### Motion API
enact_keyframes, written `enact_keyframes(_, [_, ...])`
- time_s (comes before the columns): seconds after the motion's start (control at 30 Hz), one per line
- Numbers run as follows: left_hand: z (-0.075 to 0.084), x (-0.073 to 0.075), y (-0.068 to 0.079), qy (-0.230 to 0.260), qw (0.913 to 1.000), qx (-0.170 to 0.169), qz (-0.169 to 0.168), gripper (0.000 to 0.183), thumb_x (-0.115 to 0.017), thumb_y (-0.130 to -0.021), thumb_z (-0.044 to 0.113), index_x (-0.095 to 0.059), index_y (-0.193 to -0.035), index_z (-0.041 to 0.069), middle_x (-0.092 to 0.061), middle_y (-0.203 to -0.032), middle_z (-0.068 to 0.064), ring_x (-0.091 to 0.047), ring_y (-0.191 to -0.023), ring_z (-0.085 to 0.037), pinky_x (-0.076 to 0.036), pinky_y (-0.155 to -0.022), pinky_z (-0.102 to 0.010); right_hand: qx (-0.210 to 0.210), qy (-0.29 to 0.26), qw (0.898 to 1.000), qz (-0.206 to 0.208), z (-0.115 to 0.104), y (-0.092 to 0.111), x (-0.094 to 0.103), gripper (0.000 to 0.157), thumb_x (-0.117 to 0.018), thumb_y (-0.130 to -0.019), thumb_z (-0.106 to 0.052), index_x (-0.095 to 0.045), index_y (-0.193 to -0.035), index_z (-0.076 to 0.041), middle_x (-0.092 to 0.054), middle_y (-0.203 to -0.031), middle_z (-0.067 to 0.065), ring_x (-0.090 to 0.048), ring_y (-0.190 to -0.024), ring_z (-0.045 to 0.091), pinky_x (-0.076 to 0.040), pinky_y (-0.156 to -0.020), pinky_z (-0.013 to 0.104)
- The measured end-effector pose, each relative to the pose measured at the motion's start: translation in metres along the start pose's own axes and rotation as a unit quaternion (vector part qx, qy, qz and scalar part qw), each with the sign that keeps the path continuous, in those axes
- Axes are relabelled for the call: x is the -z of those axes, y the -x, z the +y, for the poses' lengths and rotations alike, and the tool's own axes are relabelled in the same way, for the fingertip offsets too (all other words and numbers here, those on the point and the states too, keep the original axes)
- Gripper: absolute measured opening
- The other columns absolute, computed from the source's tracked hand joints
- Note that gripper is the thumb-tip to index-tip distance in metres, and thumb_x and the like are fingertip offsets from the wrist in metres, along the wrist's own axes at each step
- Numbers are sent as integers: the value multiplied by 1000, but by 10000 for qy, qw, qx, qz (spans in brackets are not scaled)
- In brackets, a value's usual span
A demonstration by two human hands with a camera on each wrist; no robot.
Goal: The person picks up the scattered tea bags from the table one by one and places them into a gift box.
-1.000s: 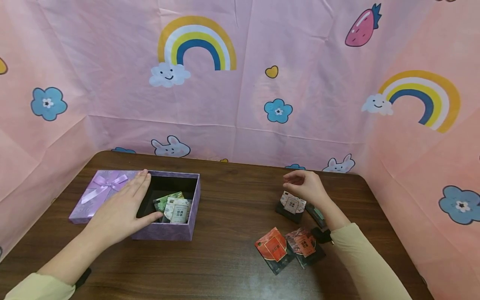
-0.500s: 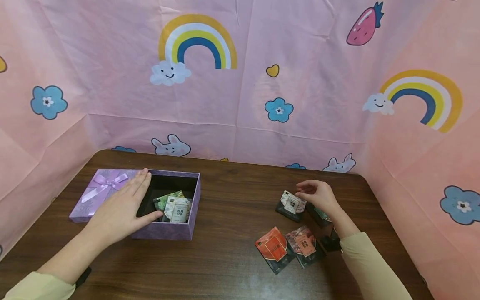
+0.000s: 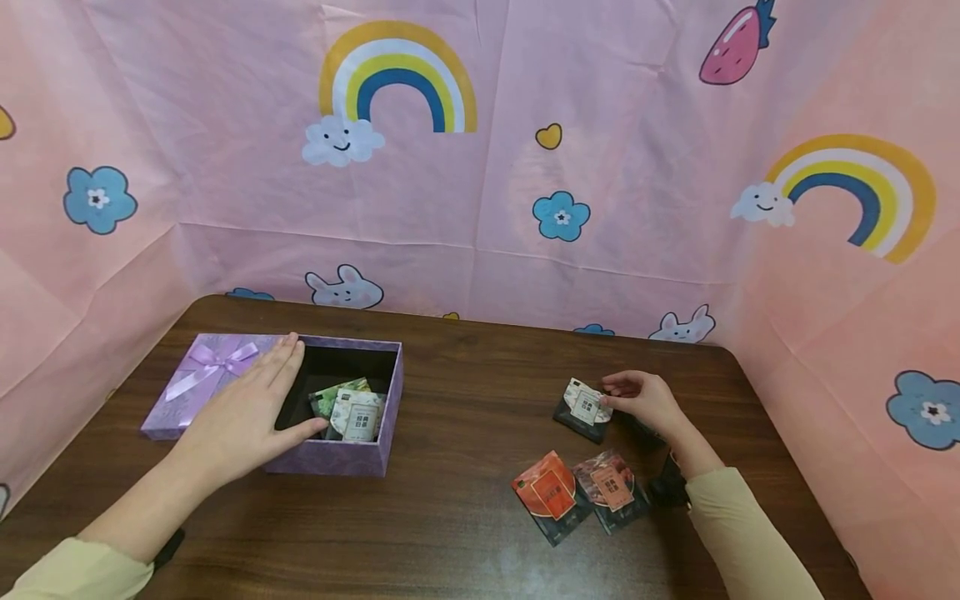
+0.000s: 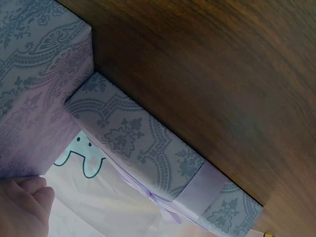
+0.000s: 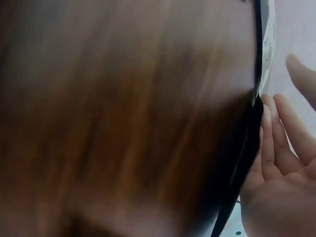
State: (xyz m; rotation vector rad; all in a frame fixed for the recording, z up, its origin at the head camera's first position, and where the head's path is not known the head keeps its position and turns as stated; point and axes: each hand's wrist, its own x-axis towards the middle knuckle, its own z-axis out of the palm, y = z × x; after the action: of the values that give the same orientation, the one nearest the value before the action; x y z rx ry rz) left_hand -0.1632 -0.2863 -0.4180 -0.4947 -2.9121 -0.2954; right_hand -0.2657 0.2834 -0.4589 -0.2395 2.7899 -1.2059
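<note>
My left hand (image 3: 243, 404) lies with straight fingers along the left side of the open purple box (image 3: 330, 460), its thumb reaching over the front rim. Inside the box are a green sachet (image 3: 324, 400) and a white sachet with a grey label (image 3: 362, 418), both with Chinese print. On the right, my right hand (image 3: 647, 404) has its fingertips at the right edge of another white-and-black sachet (image 3: 587, 406). In the right wrist view the thumb (image 5: 302, 79) stands apart from the extended fingers. A dark sachet (image 3: 645, 432) is mostly hidden under this hand.
The purple lid (image 3: 187, 392) with a ribbon bow leans at the box's left. Nearer the front lie an orange sachet (image 3: 551, 496) and a dark red one (image 3: 611, 490). A patterned pink cloth (image 3: 465, 192) walls the brown table (image 3: 442, 533) at the back and sides.
My right hand has moved right and lower, from above the white-and-black sachet to its right edge, covering more of the dark sachet. My left hand stays on the box.
</note>
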Motion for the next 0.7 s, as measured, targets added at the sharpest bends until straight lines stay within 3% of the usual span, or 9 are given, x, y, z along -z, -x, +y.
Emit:
enact_keyframes(0.17, [0,1,0,-2,10000,7,14,114,-68,-94,68,-20,-166,-7,-18,-175,-28,-25,-162,-46,-32,-126,-65,7,-158,9994,-292,3,0,1,44,-82,-94,-12,-69,-130,8,-72,-123,27,-70,-107,31,-55,-82,15])
enact_keyframes(0.33, [1,0,0,-4,10000,2,41,114,-67,-94,68,-20,-166,-7,-19,-175,-28,-25,-162,-45,-33,-125,-67,114,17,9989,-448,4,0,1,49,-85,-91,-14,-68,-132,7,-70,-123,25,-67,-108,31,-56,-91,29])
enact_keyframes(0.47, [1,0,0,-7,10000,10,53,114,-67,-94,68,-20,-166,-7,-19,-175,-28,-24,-162,-45,-34,-124,-67,191,225,9984,-479,6,-2,-1,53,-88,-89,-16,-68,-132,5,-69,-120,22,-65,-105,29,-55,-93,40])
enact_keyframes(0.7, [1,0,0,-18,10000,-8,56,114,-67,-95,67,-19,-167,-6,-16,-176,-26,-22,-163,-44,-32,-125,-67,349,626,9966,-404,7,-5,-4,50,-90,-85,-13,-70,-129,4,-68,-115,20,-64,-103,29,-55,-92,43])
